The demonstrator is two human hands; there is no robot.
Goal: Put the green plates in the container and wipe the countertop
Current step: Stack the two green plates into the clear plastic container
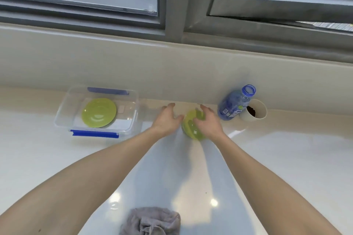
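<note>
While the counter (286,158) is unwiped, plates come first. Container (63,112), clear with blue clips, sits open at left holding one green plate (99,112). Second plate (192,128) is on the counter by the wall, between my hands. It looks light, rigid and slick, so I'd grab the rim on both sides. Right hand (207,122) is on it, fingers curled over the far edge; left hand (168,118) is spread open beside it, not gripping. Cup (256,110) has something dark inside. Rag (152,221) waits near me.

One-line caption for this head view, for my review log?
Both hands, left hand and right hand, reach for a green plate on the countertop; another plate lies in the container.
</note>
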